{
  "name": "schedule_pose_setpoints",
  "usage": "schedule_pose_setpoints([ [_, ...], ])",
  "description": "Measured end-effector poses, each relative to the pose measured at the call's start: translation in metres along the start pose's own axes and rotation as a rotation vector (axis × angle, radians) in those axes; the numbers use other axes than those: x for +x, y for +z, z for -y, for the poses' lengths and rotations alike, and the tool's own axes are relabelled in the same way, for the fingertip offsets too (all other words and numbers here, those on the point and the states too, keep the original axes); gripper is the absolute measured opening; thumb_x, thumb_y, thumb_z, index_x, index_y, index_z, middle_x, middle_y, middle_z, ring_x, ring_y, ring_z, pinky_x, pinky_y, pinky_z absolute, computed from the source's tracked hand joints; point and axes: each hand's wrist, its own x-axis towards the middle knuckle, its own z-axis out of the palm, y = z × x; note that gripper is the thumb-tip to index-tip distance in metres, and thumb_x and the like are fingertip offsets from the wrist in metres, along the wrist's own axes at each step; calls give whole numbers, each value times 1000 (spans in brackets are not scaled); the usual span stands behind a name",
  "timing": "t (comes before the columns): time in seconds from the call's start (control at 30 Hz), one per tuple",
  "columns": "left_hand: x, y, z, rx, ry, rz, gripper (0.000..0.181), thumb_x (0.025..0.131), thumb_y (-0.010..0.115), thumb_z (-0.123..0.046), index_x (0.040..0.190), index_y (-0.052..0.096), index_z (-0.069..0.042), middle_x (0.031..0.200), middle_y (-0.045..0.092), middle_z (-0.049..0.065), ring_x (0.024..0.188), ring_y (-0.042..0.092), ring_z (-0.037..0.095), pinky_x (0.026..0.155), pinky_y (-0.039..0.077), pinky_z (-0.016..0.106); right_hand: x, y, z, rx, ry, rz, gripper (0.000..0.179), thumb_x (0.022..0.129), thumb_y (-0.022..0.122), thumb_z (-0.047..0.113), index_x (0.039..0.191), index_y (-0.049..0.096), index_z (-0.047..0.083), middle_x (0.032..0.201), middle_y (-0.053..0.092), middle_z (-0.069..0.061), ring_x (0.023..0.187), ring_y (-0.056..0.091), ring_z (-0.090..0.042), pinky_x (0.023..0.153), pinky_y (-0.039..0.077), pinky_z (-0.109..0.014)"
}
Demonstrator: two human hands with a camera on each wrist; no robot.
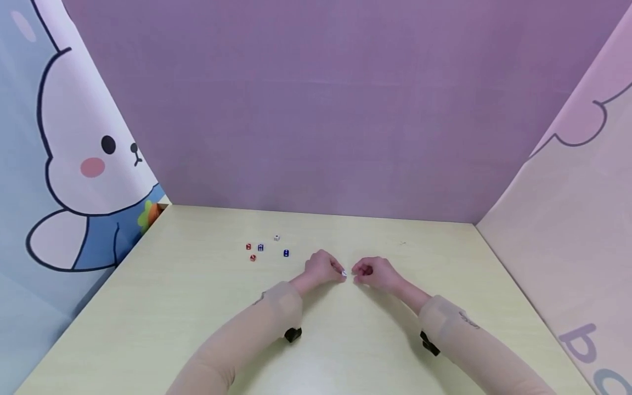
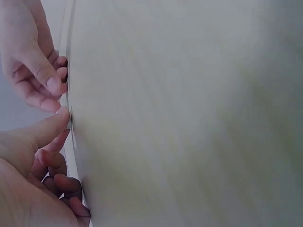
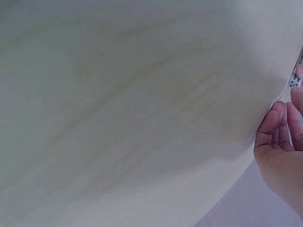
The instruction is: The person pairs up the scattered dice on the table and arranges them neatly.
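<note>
Item: one white die [image 1: 344, 272], pinched between thumb and finger of the left hand [image 1: 323, 267], just above or on the counter [image 1: 375, 351] (which of the two, cannot tell). Mostly covered by fingertips; only a sliver shows from the left wrist, and from the right wrist a face with dark blue dots, partly hidden, near the picture's edge.

Item: right hand [image 1: 377, 272], fingers loosely bent, a gap left between thumb and fingertips, nothing gripped; just beside the die, apart from it. Cut off by the edge in its own wrist view.

Lot of five further dice, left of the hands: two red dice [image 1: 248, 247], two blue dice [image 1: 260, 248], one white die farther back [image 1: 276, 238]. Dots too small to count reliably.

Sleeves: pale, a black object [image 1: 293, 334] partly hidden under the left cuff, another under the right; a dark mark on the right sleeve [image 1: 484, 334], illegible.

Writing: right-hand panel [image 1: 568, 247] bears a slanted purple letter, b or p, and a rounded grey-blue one, cut off below. Left-hand panel [image 1: 29, 318]: cartoon rabbit [image 1: 99, 120], cropped. Brands: none legible.
</note>
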Motion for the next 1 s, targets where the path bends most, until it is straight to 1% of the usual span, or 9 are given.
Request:
schedule_pose_setpoints([
  [0.23,6,9,-10,7,5,17,15,65,86,-28,73,74,-22,74,70,-11,84,62,14,85,41,41,1,0,-1,-22,-46,-11,15,78,73,2,93,69,3,76,64,-2,66,53,-8,57,44,-19],
  [0.37,9,12,-13,15,2,16,15,64,86,-29,71,74,-24,75,70,-12,86,62,14,86,40,42,0,0,-2,-31,-48,-17,14,78,73,3,91,69,4,74,63,-1,65,52,-7,56,43,-18],
  [0.6,11,14,-14,38,2,2,16,63,87,-28,70,73,-24,74,70,-12,83,61,13,85,41,42,0,0,-3,-22,-37,-19,13,78,72,1,90,68,4,75,62,-2,65,51,-9,57,42,-18],
  [0.8,10,15,-16,25,-14,12,17,62,87,-26,74,74,-24,77,70,-12,87,61,14,91,39,46,2,3,-8,-33,-37,-17,11,79,73,5,88,68,6,72,59,1,64,49,-8,57,41,-17],
  [0.9,9,12,-15,-2,-3,20,19,63,87,-23,78,75,-22,82,71,-9,90,62,16,91,40,45,3,3,-10,-40,-41,-21,9,79,73,5,86,67,7,71,58,1,64,48,-8,57,41,-18],
  [1.0,10,9,-11,-26,24,32,23,64,87,-21,84,75,-20,86,71,-6,88,61,16,88,41,44,4,3,-12,-44,-33,-19,9,79,73,5,86,68,9,70,57,2,63,48,-8,56,40,-18],
])
